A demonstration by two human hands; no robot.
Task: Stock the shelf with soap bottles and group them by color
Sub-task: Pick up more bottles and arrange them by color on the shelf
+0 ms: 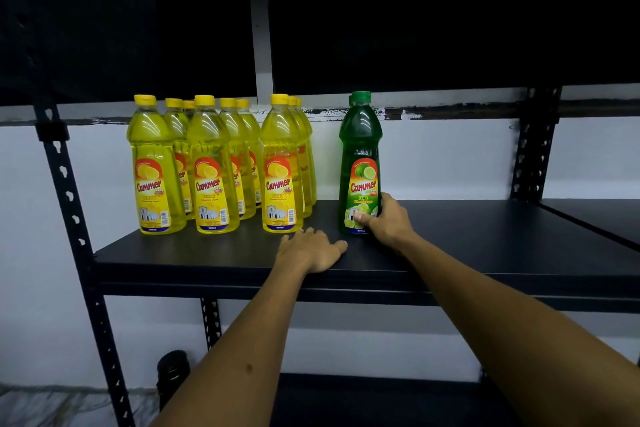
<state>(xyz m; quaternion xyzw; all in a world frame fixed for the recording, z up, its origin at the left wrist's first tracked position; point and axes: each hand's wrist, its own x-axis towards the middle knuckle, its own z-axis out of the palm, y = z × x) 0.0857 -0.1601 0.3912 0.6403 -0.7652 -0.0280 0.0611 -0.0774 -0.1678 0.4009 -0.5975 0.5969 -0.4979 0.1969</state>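
— Labels first: what can you read?

— "Cammer" in red script on every bottle. The green dish soap bottle (360, 163) says "LIME" under the brand, with cut limes printed on it. The yellow dish soap bottles (214, 163) say "LEMON", with a lemon above the name and a barcode low on the right. The smaller print is too blurred to read.

— Material and shape?

— Clear glossy plastic with tinted liquid inside, narrow necks widening to rounded shoulders, ribbed screw caps matching each colour. The shelf board (485, 246) is matte black, set in a black steel rack with keyhole-slotted uprights (69, 191).

— How do the bottles stand?

— All upright, long axis vertical, caps up, labels facing the camera. The yellow ones cluster in rows at the left of the board. The green one stands apart to their right, near the front edge; a second green cap seems to peek out just behind it.

— And the hands?

— The right hand (388, 222) wraps the green bottle's base, thumb across the label. The left hand (311, 250) lies flat and open on the board, holding nothing, between the two groups.
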